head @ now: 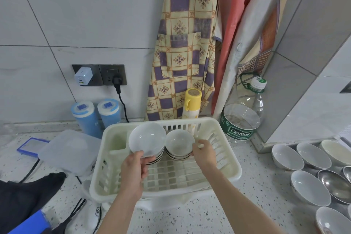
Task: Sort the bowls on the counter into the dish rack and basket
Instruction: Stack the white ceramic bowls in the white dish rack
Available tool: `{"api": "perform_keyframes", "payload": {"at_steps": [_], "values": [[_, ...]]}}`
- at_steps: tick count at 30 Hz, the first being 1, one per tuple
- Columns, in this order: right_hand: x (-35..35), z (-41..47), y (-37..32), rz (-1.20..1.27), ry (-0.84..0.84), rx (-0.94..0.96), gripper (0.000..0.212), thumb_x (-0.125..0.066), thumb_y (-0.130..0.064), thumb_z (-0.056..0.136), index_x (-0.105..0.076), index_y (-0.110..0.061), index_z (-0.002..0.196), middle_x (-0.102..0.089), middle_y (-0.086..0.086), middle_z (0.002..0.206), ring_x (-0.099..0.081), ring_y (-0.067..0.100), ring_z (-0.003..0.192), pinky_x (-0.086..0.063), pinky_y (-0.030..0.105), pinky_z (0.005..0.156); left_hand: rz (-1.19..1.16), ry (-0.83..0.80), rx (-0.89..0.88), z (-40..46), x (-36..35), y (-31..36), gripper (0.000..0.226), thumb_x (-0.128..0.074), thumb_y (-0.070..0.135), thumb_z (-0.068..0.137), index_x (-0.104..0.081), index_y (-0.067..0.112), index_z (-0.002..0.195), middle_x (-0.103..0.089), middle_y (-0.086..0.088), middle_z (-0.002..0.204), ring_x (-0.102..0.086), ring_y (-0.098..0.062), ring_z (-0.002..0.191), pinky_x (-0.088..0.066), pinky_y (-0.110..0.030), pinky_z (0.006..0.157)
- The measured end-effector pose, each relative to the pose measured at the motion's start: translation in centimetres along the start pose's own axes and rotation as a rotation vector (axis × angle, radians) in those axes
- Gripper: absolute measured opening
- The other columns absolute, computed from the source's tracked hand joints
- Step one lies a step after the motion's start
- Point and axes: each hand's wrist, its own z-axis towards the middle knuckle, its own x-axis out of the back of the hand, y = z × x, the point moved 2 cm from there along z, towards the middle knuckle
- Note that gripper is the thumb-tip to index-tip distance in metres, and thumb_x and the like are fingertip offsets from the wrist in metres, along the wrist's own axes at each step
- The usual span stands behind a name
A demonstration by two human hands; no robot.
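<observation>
Bowls being sorted on a speckled bench (pixel 218 213). A cream plastic dish rack (pixel 228 173) stands at the middle of the bench, near its back edge. Two stacks of white bowls sit side by side in the far half of the rack. The left hand (pixel 133 169) has its grip closed on the near rim of the tilted top bowl (pixel 147 139) of the left stack, thumb on the inner face. The right hand (pixel 204 153) curls its fingers against the right side of the right stack (pixel 179 145), grip narrow. Further white bowls (pixel 287 156) and a steel bowl (pixel 333 184) lie at the right edge of the bench, well apart from the rack. Two blue canisters (pixel 96 115) stand at the back edge.
</observation>
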Motion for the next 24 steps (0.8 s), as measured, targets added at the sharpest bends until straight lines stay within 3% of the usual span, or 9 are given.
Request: {"api": "perform_keyframes", "payload": {"at_steps": [3,5,9,13,16,19,24], "values": [[1.1,-0.9,-0.8,0.119,0.116,0.045,0.031,-0.052,-0.038,0.092,-0.059,-0.025,0.119,-0.072,-0.005,0.082,-0.066,0.008,0.075,-0.046,0.028,0.060,0.024,-0.007,-0.010,0.0,0.1,0.0,0.022,-0.050,0.017,0.093,-0.065,0.008,0.107,-0.075,-0.020,0.088,-0.034,-0.008,0.043,-0.026,-0.021,0.040],[1.4,-1.6,-1.5,0.191,0.048,0.133,0.024,-0.052,-0.036,0.093,-0.066,-0.024,0.109,-0.069,-0.008,0.068,-0.062,-0.001,0.061,-0.043,0.020,0.055,0.048,-0.026,-0.013,0.1,0.0,-0.2,0.022,-0.050,0.018,0.094,-0.065,0.007,0.106,-0.075,-0.020,0.083,-0.033,-0.009,0.043,-0.027,-0.020,0.038],[1.7,-3.4,-2.4,0.265,-0.187,0.204,0.020,-0.053,-0.041,0.092,-0.069,-0.030,0.097,-0.071,0.000,0.067,-0.053,-0.003,0.050,-0.040,0.023,0.059,0.104,-0.093,0.005,0.0,-1.0,-0.8,0.019,-0.052,0.019,0.094,-0.064,0.010,0.105,-0.074,-0.020,0.077,-0.035,-0.008,0.038,-0.028,-0.020,0.035],[2.0,-4.6,-2.5,0.258,-0.277,0.216,0.038,-0.055,-0.057,0.078,-0.068,-0.033,0.104,-0.072,0.001,0.068,-0.060,0.003,0.053,-0.039,0.018,0.048,0.169,-0.152,0.033,-0.1,-2.8,-1.8,0.020,-0.052,0.022,0.093,-0.065,0.011,0.103,-0.075,-0.017,0.074,-0.034,-0.009,0.037,-0.026,-0.021,0.036],[2.5,-4.4,-2.1,0.197,-0.225,0.218,0.036,-0.055,-0.038,0.078,-0.067,-0.028,0.111,-0.073,-0.001,0.075,-0.070,0.010,0.064,-0.040,0.019,0.051,0.198,-0.176,0.048,0.1,-4.0,-2.1,0.020,-0.054,0.023,0.092,-0.066,0.010,0.103,-0.075,-0.017,0.074,-0.035,-0.009,0.035,-0.026,-0.020,0.035],[3.2,-4.0,-1.7,0.162,-0.181,0.220,0.027,-0.050,-0.016,0.088,-0.067,-0.028,0.105,-0.071,-0.005,0.075,-0.068,0.007,0.059,-0.039,0.018,0.051,0.215,-0.228,0.084,0.5,-4.7,-2.2,0.026,-0.060,0.031,0.092,-0.065,0.007,0.103,-0.076,-0.015,0.077,-0.039,-0.009,0.037,-0.029,-0.021,0.036],[4.0,-2.7,-1.4,0.193,-0.093,0.142,0.021,-0.048,-0.011,0.090,-0.068,-0.018,0.091,-0.069,0.004,0.057,-0.051,-0.003,0.042,-0.037,0.026,0.056,0.210,-0.367,0.177,0.5,-5.9,-2.5,0.036,-0.060,0.050,0.092,-0.065,0.018,0.108,-0.078,-0.007,0.092,-0.044,-0.007,0.043,-0.031,-0.020,0.039]]}}
